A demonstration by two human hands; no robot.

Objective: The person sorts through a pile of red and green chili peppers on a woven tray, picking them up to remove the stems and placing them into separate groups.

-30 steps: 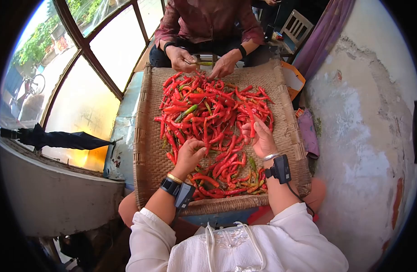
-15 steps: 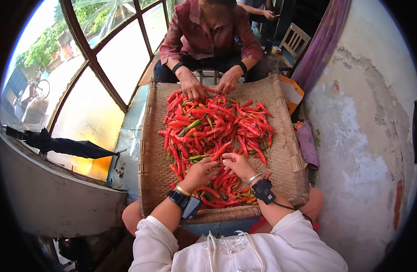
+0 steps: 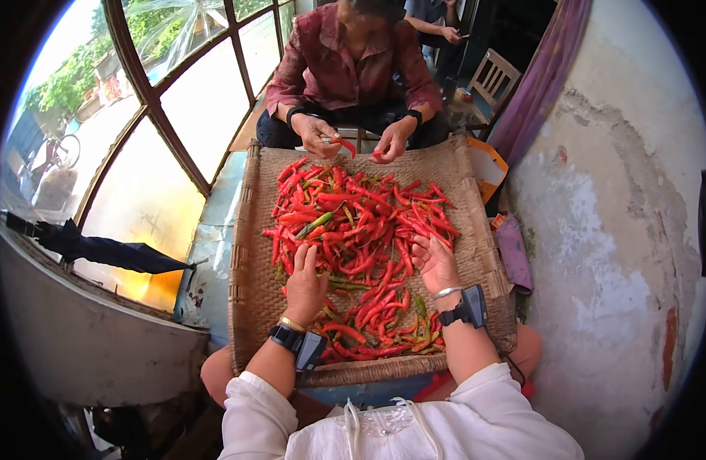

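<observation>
A large woven tray (image 3: 249, 253) holds a heap of red chili peppers (image 3: 360, 199) with a few green ones among them. My left hand (image 3: 306, 285) is over the heap's left side, fingers stretched forward and nothing visible in it. On the right side of the heap, my right hand (image 3: 435, 264) is turned partly palm up with its fingers apart, its fingertips beside red peppers. Between my hands lies a looser patch of red and green peppers (image 3: 380, 314).
Across the tray sits a person in a red shirt (image 3: 353, 65), with a red pepper in one hand. Windows and a folded dark umbrella (image 3: 123, 249) are at the left. A wooden chair (image 3: 491, 80), purple curtain (image 3: 541, 84) and worn wall (image 3: 613, 230) are at the right.
My hands have moved apart, left hand leftward and right hand rightward, from close together over the peppers. The other person's hands have lifted off the heap with a red pepper.
</observation>
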